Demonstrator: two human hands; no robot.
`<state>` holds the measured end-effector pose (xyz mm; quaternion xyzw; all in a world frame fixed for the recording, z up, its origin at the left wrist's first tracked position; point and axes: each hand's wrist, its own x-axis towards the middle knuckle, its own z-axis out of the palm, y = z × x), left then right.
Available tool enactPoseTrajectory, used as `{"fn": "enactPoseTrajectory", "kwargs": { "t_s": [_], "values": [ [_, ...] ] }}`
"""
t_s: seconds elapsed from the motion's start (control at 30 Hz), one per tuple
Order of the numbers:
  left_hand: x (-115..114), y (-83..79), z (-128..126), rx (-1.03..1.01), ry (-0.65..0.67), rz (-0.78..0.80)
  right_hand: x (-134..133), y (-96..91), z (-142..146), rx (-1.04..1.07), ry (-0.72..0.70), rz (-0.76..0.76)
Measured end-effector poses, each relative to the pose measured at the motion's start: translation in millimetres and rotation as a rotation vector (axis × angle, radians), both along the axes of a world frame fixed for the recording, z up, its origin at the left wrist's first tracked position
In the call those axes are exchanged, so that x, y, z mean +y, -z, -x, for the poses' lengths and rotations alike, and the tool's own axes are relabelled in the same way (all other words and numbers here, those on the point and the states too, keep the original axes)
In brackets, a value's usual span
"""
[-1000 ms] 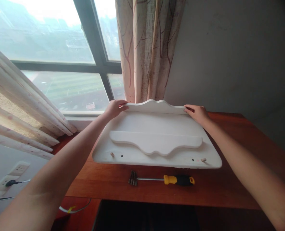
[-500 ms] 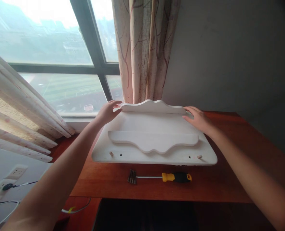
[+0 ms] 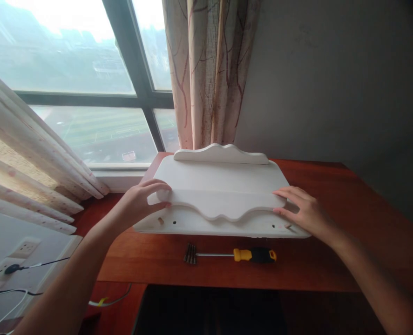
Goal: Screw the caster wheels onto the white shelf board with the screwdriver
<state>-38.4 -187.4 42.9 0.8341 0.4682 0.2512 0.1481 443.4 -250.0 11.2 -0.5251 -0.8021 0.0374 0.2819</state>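
A loose white board (image 3: 223, 204) with a wavy front edge lies flat on a larger white panel (image 3: 220, 177). Its left end is between the thumb and fingers of my left hand (image 3: 141, 200). At the other end, my right hand (image 3: 302, 209) grips it the same way. Along the panel's far edge stands a second wavy white board (image 3: 222, 154), upright and out of my hands. Near the front corners a left wooden dowel (image 3: 160, 221) and a right wooden dowel (image 3: 287, 226) stick up, each beside a dark hole.
In front of the panel, a yellow and black screwdriver (image 3: 255, 255) lies on the reddish wooden table (image 3: 150, 270). Several screws (image 3: 190, 253) sit at its tip. Curtains (image 3: 209, 74) and a window are behind; a wall socket (image 3: 26, 249) with cables is at left.
Both hands have come back from the ends of the far upright board to the near loose board and closed on its two ends. The upright board stays standing.
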Motion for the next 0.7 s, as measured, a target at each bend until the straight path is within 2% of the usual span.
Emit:
{"fn": "enactPoseTrajectory", "kwargs": {
  "t_s": [0.17,0.4,0.57,0.7],
  "values": [
    [6,3.9,5,0.025,-0.062,-0.019,7,-2.5,-4,-0.004,-0.015,0.011],
    [16,3.9,-3,0.049,-0.113,0.012,25,-4.0,-2,0.059,0.079,0.072],
    [24,3.7,-15,-0.024,-0.097,-0.067,39,-0.5,5,0.059,0.089,0.005],
    [27,5.4,-15,-0.070,-0.079,-0.091,38,-0.4,7,0.076,0.082,-0.018]
  ]
}}
